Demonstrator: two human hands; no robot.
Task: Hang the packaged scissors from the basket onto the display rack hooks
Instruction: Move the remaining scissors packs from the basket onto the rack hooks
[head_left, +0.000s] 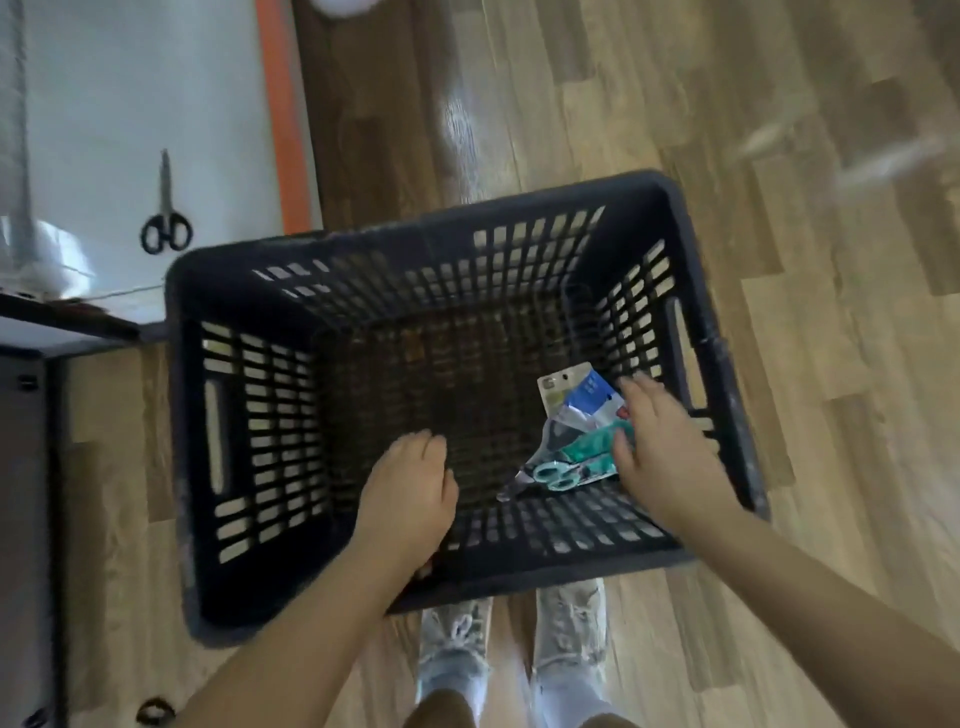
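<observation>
Right hand (662, 447), fingers spread, touches the packaged scissors (576, 431) in the basket (691, 218); left hand (405, 493) hangs loosely curled, holding nothing.

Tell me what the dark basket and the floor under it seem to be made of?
The basket looks like moulded plastic, matt dark grey: its walls are a one-piece grid of slots with scuffed rims. The floor looks like wood or wood-look laminate: grained planks with a glossy sheen.
</observation>
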